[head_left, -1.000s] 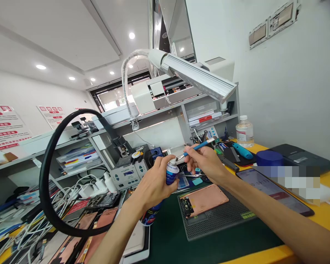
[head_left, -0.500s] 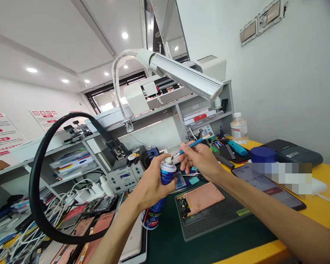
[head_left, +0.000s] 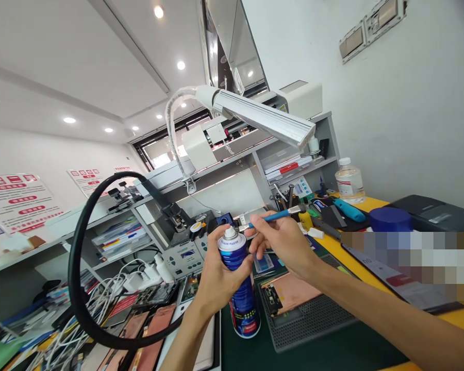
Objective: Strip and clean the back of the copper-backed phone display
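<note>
My left hand (head_left: 220, 273) is wrapped round a blue spray can (head_left: 243, 304) with a white nozzle, held nearly upright over the dark green mat (head_left: 313, 345). Its index finger is bent beside the nozzle. In my right hand (head_left: 284, 239) is a slim blue brush (head_left: 275, 216), pinched between the fingers, its tip close to the can's nozzle. Below my right hand, a copper-coloured phone panel (head_left: 294, 289) with a dark circuit part at one end lies on a grey perforated pad (head_left: 313, 324).
A black hose (head_left: 75, 268) loops at the left above white cables and more copper panels (head_left: 154, 324). A lamp (head_left: 266, 116) hangs overhead. At the right are a phone (head_left: 402, 283), a blue round container (head_left: 390, 220) and a clear bottle (head_left: 349, 181).
The view has shifted, so the bench appears further right. The can now stands more upright, and my index finger has moved off the top of its nozzle. Both hands keep their holds.
</note>
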`<state>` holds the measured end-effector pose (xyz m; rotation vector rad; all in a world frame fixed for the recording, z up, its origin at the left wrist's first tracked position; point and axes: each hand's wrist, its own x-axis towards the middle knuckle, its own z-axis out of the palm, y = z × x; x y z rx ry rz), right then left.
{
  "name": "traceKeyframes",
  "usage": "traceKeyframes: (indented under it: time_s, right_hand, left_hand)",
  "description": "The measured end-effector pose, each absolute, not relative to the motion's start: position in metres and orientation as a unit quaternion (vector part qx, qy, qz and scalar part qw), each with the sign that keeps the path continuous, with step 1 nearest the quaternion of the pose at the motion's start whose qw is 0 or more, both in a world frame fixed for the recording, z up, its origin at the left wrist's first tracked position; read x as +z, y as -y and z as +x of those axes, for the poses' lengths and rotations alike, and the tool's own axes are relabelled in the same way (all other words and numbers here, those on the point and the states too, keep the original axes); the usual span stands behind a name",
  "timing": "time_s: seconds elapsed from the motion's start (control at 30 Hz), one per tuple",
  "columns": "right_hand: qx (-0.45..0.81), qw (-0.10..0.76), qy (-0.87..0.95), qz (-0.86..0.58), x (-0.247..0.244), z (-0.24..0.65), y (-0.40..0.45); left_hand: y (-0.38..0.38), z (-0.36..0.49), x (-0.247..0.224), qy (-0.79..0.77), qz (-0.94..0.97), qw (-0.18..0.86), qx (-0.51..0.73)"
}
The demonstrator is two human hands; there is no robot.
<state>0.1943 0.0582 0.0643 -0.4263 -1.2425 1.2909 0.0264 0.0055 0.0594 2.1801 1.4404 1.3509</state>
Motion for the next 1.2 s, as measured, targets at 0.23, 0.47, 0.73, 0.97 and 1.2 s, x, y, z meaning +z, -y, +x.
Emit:
traceKeyframes:
  time_s: [0.23, 0.47, 0.73, 0.97, 1.2]
  right_hand:
    - [0.477, 0.551, 0.656, -0.195, 0.094, 0.193, -0.059]
    - [0.417, 0.521, 0.720, -0.192, 0.111, 0.192, -0.063]
    - [0.414, 0.525, 0.719, -0.190, 0.113, 0.189, -0.063]
    - [0.423, 0.529, 0.710, -0.193, 0.110, 0.190, -0.061]
    - [0.427, 0.534, 0.705, -0.189, 0.107, 0.190, -0.063]
  left_hand:
    - [0.000, 0.026, 0.052, -0.487, 0.723, 0.101, 0.479]
    - [0.002, 0.028, 0.051, -0.470, 0.716, 0.133, 0.499]
    - [0.001, 0.032, 0.051, -0.477, 0.711, 0.094, 0.508]
    - [0.002, 0.034, 0.052, -0.477, 0.713, 0.098, 0.504]
    - [-0.002, 0.031, 0.050, -0.481, 0.715, 0.088, 0.500]
